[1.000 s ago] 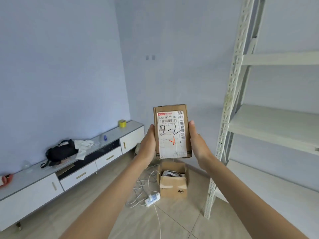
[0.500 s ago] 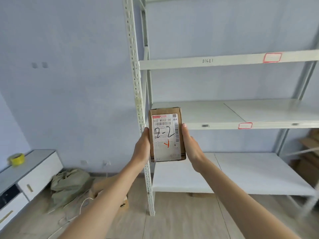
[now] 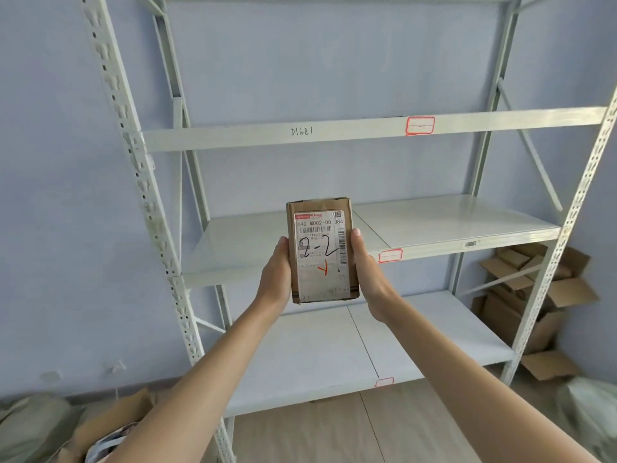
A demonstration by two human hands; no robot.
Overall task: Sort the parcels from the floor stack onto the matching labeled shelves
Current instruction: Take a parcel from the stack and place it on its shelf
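While both hands, left hand (image 3: pixel 274 274) and right hand (image 3: pixel 367 269), are clamped on the sides of the one parcel (image 3: pixel 321 250) marked "2-2", held upright in front of the middle shelf (image 3: pixel 450 225), they should probably read the red-edged labels first. Count: three labels, three bare shelves below the top beam, one parcel.

A small brown parcel (image 3: pixel 322 250) stood upright between the left hand (image 3: pixel 275 274) and the right hand (image 3: pixel 367 269), each pressed to one side. Its white label faced the camera, with "2-2" handwritten in black and a red mark below. Behind it stood a pale metal rack (image 3: pixel 334 132) whose shelf edges bore red-bordered tags (image 3: pixel 420 125). Flattened cardboard boxes (image 3: pixel 534 295) lay by the wall at right.
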